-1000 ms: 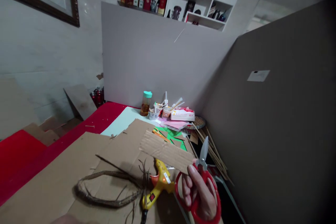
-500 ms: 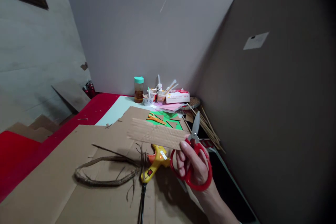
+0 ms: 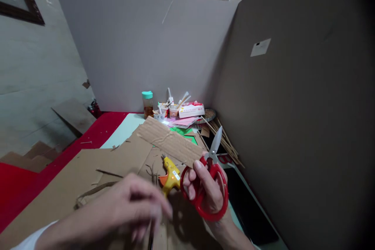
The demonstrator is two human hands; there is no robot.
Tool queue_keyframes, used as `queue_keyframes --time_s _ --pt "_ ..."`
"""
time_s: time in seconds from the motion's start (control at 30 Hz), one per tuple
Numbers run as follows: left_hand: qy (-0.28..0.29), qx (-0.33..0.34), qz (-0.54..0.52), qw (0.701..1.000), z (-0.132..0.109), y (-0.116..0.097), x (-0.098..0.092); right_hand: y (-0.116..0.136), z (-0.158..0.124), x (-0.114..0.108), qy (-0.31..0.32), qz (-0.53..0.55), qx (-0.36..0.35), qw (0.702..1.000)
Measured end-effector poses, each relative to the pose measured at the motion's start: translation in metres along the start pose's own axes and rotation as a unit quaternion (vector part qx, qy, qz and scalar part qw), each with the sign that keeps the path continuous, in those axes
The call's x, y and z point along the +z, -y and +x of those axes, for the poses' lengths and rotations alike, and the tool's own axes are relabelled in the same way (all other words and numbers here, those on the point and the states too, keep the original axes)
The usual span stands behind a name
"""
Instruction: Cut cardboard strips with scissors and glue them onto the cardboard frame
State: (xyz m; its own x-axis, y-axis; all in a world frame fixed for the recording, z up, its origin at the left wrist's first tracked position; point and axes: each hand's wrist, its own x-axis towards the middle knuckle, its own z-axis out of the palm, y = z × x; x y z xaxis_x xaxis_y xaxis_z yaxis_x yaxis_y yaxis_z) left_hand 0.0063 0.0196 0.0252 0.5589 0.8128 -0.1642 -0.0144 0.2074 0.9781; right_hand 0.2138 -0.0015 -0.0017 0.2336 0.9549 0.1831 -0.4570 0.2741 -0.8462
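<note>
My right hand (image 3: 206,191) is closed round red-handled scissors (image 3: 208,179), blades pointing up and shut, and its thumb pinches a strip of corrugated cardboard (image 3: 168,141) that sticks out to the upper left. My left hand (image 3: 131,207) has come in low at the front, blurred by motion, fingers loosely spread over the table and holding nothing I can see. A yellow glue gun (image 3: 170,175) lies just beyond its fingertips. A loop of dry brown vine (image 3: 88,195) lies on the big cardboard sheets (image 3: 73,172), partly hidden by my left hand.
At the back of the table stand a teal-capped bottle (image 3: 147,103), small cups with brushes (image 3: 166,110), a red-and-white box (image 3: 191,110) and coloured paper (image 3: 181,129). Thin sticks (image 3: 224,140) lie at the right. Grey boards (image 3: 293,105) wall the back and right. Red cloth (image 3: 17,183) covers the left.
My left hand has come into view from the lower left, reaching over the vine toward the glue gun. My right hand has tilted the cardboard strip so its far end points up and left.
</note>
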Motion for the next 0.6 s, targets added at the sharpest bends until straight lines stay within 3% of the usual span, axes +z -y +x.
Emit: queue_keyframes --time_s 0.13,0.27,0.4,0.6 --pt "-0.058 0.053 -0.109 0.991 0.009 -0.007 0.026 -0.006 -0.014 0.008 0.004 -0.059 0.008 0.998" --pt "-0.082 0.059 -0.173 0.98 0.018 -0.002 0.04 -0.013 -0.03 0.013 0.075 -0.154 0.055 0.984" --pt "-0.148 0.106 -0.173 0.968 0.024 0.005 0.028 -0.013 -0.031 0.011 0.137 -0.252 0.053 0.957" --pt "-0.18 0.106 -0.152 0.966 0.028 0.007 -0.006 -0.004 -0.014 0.002 0.145 -0.33 0.022 0.932"
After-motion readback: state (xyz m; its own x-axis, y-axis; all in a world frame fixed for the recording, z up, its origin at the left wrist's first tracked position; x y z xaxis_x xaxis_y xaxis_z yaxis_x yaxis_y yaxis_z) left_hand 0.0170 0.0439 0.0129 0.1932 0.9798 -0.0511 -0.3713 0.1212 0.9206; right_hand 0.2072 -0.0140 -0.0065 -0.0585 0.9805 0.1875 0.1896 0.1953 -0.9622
